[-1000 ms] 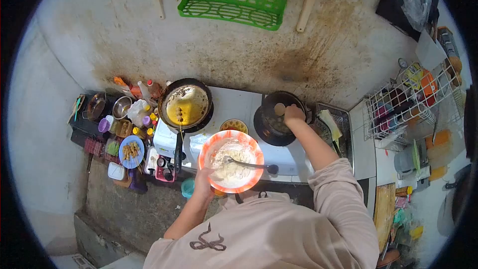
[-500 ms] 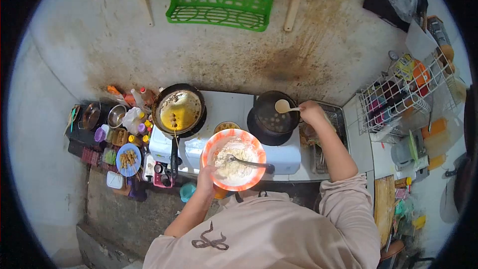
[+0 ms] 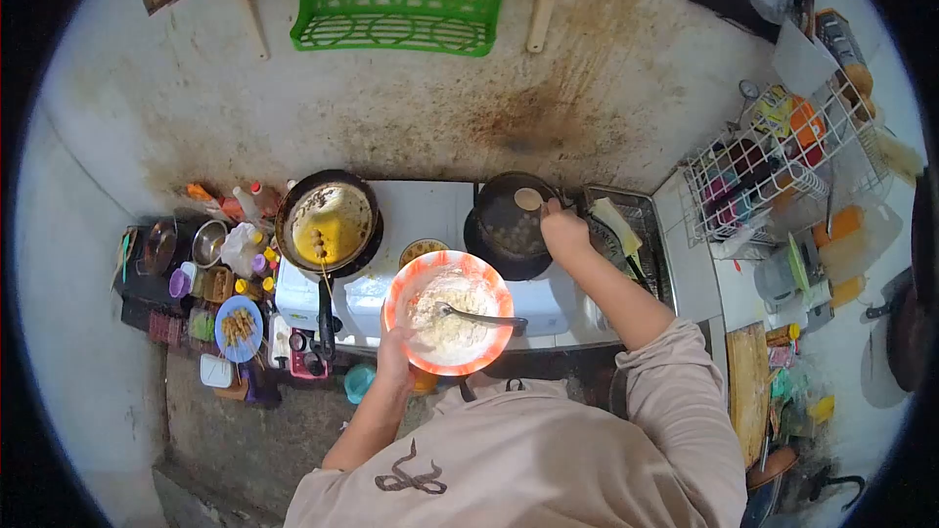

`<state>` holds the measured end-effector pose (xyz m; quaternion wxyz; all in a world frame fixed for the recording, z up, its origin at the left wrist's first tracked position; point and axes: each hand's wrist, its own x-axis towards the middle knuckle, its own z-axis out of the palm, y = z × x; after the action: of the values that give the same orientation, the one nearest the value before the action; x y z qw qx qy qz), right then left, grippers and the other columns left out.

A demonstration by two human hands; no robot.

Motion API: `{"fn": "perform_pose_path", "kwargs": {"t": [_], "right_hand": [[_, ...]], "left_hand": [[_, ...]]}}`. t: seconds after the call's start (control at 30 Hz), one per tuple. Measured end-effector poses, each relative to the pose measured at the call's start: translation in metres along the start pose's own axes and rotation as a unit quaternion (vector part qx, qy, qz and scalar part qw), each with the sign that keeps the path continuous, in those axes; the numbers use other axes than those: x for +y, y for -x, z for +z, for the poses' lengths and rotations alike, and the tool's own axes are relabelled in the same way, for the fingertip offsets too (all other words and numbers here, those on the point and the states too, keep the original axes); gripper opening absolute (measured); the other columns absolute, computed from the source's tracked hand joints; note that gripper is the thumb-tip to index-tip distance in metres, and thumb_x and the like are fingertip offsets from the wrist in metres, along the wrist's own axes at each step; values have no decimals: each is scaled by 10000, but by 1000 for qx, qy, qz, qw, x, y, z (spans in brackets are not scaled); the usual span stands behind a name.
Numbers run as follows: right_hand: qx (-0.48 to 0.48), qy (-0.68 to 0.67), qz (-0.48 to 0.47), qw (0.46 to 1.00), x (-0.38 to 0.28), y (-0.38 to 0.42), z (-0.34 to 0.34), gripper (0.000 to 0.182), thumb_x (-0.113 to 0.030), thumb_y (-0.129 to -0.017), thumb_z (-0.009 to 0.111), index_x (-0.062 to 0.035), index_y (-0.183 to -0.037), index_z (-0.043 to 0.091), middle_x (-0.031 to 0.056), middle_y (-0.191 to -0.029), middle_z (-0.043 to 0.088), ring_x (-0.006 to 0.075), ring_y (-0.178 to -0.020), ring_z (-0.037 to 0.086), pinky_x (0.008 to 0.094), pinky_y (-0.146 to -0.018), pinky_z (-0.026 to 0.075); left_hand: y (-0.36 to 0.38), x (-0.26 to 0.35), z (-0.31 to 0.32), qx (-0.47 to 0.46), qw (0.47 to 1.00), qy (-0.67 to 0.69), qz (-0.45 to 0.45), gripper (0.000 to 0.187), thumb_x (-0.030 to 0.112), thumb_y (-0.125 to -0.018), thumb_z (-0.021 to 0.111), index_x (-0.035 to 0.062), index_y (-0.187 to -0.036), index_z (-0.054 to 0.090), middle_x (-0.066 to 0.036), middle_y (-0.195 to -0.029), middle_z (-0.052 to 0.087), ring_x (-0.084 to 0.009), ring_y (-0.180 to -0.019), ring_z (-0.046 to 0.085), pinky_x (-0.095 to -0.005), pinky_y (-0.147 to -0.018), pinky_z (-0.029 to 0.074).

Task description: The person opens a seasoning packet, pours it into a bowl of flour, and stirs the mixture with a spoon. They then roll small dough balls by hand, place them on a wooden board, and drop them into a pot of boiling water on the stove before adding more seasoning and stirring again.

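Note:
My left hand (image 3: 395, 357) grips the side of an orange-and-white bowl (image 3: 449, 263) holding pale flour-like dough. A spoon (image 3: 489, 319) with a dark handle leans in that mixture. Out to the right, my right hand (image 3: 564, 232) is closed on a cream-coloured ladle (image 3: 528, 199), its handle mostly hidden by the fingers. The ladle's bowl is over the dark pot (image 3: 486, 198), where several small round balls (image 3: 515, 238) sit in liquid. On the left burner, a frying pan (image 3: 293, 203) contains yellow oil and a skewer (image 3: 322, 252) of balls.
Between the pans stands a small dish (image 3: 423, 249) on the white stove (image 3: 421, 203). A blue plate (image 3: 252, 349) of skewers, bottles and containers crowd the left. To the right are a metal sink (image 3: 665, 274) and a white wire rack (image 3: 714, 205). A green shelf (image 3: 396, 15) hangs above.
My right hand has come left to the pot's right rim, and the ladle's handle is now more upright. The whole view has shifted slightly. My left hand still holds the bowl.

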<state>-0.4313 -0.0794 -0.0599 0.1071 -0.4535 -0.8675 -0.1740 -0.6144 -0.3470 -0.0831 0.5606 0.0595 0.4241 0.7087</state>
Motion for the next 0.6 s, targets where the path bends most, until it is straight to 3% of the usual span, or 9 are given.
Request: {"fn": "perform_pose_path", "kwargs": {"t": [0.13,0.33,0.43,0.53,0.6], "right_hand": [[-91,-28,35,995,1,-16,46,139,-111,-777,485,6,-847,515,93,-677,560,273,-724,609,355,-607,507],[-232,-14,-7,973,-24,-32,20,251,-78,-796,447,44,-1006,510,201,-1031,541,310,-942,556,388,-712,488],[-204,-123,151,959,-33,-38,41,200,-95,-814,428,-24,-922,580,156,-959,584,307,-895,575,391,-740,471],[-242,-61,74,966,-31,-41,37,191,-108,-792,469,-24,-890,609,171,-951,593,315,-914,565,388,-758,462],[-245,-93,119,958,-28,-44,24,185,-120,-781,491,-16,-868,617,173,-948,590,323,-910,562,396,-763,457]], "left_hand": [[7,0,-14,37,999,23,-18,568,128,-667,402,-39,-1204,323,-186,-1150,441,-307,-1062,456,-405,-910,375],[19,7,-19,74,996,35,33,534,103,-665,410,-47,-1173,341,-181,-1108,456,-315,-1025,476,-420,-873,403],[23,9,-24,69,995,44,57,532,98,-662,414,-47,-1169,343,-180,-1104,457,-317,-1021,478,-422,-865,409],[23,7,-31,74,995,44,50,540,98,-660,415,-43,-1175,339,-178,-1106,458,-314,-1023,478,-417,-869,408],[21,5,-35,76,995,48,39,549,98,-657,414,-42,-1182,336,-178,-1110,458,-313,-1029,475,-412,-875,404]]}}
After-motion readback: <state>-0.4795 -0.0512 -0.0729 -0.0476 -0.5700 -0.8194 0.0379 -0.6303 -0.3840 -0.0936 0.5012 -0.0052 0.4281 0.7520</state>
